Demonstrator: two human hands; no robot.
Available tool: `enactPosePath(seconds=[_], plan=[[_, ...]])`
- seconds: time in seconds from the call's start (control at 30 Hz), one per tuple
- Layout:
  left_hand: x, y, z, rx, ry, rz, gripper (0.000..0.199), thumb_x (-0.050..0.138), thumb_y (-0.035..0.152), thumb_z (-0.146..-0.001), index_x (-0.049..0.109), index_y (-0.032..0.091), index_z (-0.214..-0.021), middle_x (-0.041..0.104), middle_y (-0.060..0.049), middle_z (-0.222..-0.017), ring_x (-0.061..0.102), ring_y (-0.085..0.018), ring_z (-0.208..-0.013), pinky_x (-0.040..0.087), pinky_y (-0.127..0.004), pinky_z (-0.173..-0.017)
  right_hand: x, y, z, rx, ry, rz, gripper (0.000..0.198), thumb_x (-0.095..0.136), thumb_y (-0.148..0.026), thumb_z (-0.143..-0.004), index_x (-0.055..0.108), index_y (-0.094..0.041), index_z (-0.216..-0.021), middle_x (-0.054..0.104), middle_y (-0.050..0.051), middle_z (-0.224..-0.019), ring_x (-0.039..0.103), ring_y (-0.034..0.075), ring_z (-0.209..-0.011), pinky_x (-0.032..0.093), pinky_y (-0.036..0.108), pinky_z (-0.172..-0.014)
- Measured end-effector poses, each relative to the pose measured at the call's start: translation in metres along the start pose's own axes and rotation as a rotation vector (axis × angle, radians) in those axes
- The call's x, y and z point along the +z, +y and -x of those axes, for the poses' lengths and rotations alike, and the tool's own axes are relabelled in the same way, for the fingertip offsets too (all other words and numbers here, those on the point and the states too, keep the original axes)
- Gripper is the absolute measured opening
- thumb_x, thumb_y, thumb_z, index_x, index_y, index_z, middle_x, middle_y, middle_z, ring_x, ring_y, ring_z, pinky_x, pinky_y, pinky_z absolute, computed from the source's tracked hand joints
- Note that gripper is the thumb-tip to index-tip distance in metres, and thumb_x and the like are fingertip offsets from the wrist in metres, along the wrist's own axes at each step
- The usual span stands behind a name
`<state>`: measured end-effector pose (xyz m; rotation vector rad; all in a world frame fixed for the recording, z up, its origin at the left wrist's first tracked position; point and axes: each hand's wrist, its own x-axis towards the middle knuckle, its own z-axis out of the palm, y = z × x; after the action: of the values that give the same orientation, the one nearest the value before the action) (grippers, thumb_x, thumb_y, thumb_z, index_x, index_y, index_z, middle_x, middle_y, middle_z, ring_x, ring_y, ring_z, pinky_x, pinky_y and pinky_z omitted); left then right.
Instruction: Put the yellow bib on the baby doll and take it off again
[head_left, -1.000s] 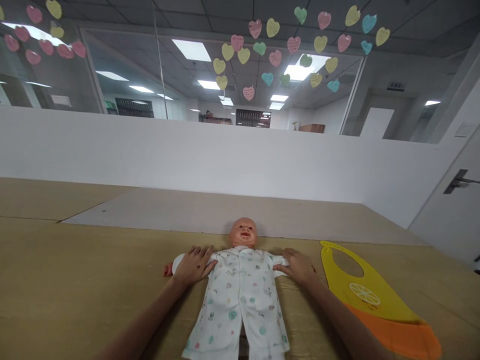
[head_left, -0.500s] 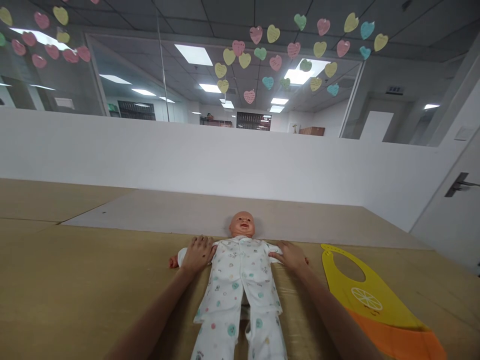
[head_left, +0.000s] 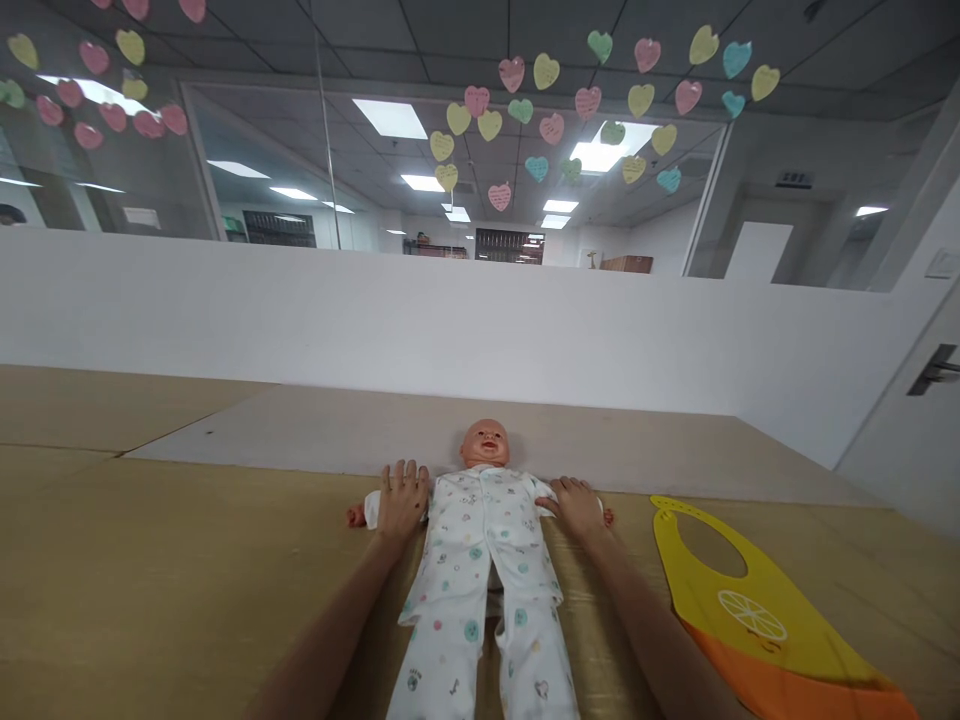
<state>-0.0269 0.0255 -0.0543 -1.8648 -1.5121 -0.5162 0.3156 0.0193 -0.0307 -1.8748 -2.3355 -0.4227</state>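
A baby doll (head_left: 486, 445) lies on its back, head away from me, arms out to the sides. It wears a white printed shirt (head_left: 484, 540) and matching pants (head_left: 442, 665). My left hand (head_left: 403, 500) rests on the sleeve at the left, fingers stretched out and slightly spread; the doll's small hand shows beyond it. On the opposite sleeve lies my right hand (head_left: 576, 508), palm down with its fingers extended and thumb apart, near the doll's shoulder. Neither hand visibly wraps around the arm beneath it.
To the right lies a yellow and orange bib (head_left: 750, 610) with a citrus slice print. The tan mat (head_left: 187, 580) meets a greyish strip (head_left: 637, 450) before the white wall (head_left: 480, 330). Glass with heart-shaped notes is above, and a door handle (head_left: 934, 370) is at far right.
My left hand has shifted slightly right and straightened its fingers on the sleeve. The right hand has moved a little on its sleeve. The view has shifted slightly.
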Motion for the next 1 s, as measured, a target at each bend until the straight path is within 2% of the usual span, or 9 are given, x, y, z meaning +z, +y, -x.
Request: enactPosePath(seconds=[0.17, 0.27, 0.47, 0.6, 0.77, 1.0], plan=[[-0.002, -0.001, 0.0, -0.05, -0.002, 0.024, 0.037, 0.037, 0.007, -0.092, 0.067, 0.01, -0.114, 0.066, -0.022, -0.124, 0.059, -0.034, -0.119, 0.039, -0.058, -0.104, 0.004, -0.002, -0.004, -0.004, 0.047, -0.012, 0.047, 0.042, -0.051, -0.097, 0.066, -0.013, -0.111, 0.068, 0.015, -0.109, 0.06, 0.028, -0.106, 0.04, 0.039, -0.09], [-0.001, -0.003, 0.002, -0.103, 0.036, 0.086, 0.035, 0.039, 0.009, -0.091, 0.066, 0.008, -0.113, 0.066, -0.024, -0.121, 0.059, -0.034, -0.118, 0.041, -0.058, -0.102, 0.007, -0.005, 0.0, -0.013, 0.125, -0.028, 0.043, 0.042, -0.046, -0.098, 0.066, -0.013, -0.111, 0.067, 0.015, -0.109, 0.057, 0.029, -0.106, 0.038, 0.041, -0.092], [-0.004, -0.002, 0.005, -0.064, 0.109, 0.106, 0.033, 0.041, 0.013, -0.09, 0.065, 0.009, -0.112, 0.066, -0.022, -0.118, 0.056, -0.033, -0.116, 0.038, -0.057, -0.103, 0.014, -0.02, 0.01, -0.054, 0.274, -0.07, 0.039, 0.045, -0.025, -0.094, 0.057, -0.013, -0.13, 0.057, 0.015, -0.132, 0.046, 0.031, -0.121, 0.032, 0.046, -0.104], [-0.018, 0.01, 0.016, -0.016, 0.08, 0.135, 0.033, 0.042, 0.012, -0.089, 0.065, 0.011, -0.114, 0.064, -0.021, -0.12, 0.053, -0.033, -0.119, 0.038, -0.053, -0.105, 0.017, -0.034, 0.015, -0.063, 0.256, -0.065, 0.045, 0.041, -0.015, -0.094, 0.051, -0.015, -0.138, 0.051, 0.013, -0.142, 0.042, 0.032, -0.129, 0.035, 0.047, -0.106], [-0.03, 0.026, 0.031, 0.109, 0.075, 0.197, 0.04, 0.042, 0.012, -0.088, 0.06, 0.011, -0.124, 0.059, -0.021, -0.127, 0.049, -0.034, -0.124, 0.038, -0.052, -0.106, 0.018, -0.046, 0.021, -0.051, 0.169, -0.041, 0.051, 0.038, -0.009, -0.093, 0.047, -0.02, -0.142, 0.045, 0.012, -0.148, 0.042, 0.031, -0.134, 0.04, 0.049, -0.107], [-0.027, 0.027, 0.033, 0.041, 0.051, 0.257, 0.043, 0.041, 0.015, -0.088, 0.057, 0.013, -0.128, 0.057, -0.022, -0.129, 0.046, -0.035, -0.126, 0.041, -0.053, -0.103, 0.026, -0.045, 0.022, -0.068, 0.248, -0.028, 0.056, 0.041, -0.004, -0.088, 0.047, -0.022, -0.141, 0.048, 0.013, -0.145, 0.046, 0.03, -0.131, 0.044, 0.049, -0.105]])
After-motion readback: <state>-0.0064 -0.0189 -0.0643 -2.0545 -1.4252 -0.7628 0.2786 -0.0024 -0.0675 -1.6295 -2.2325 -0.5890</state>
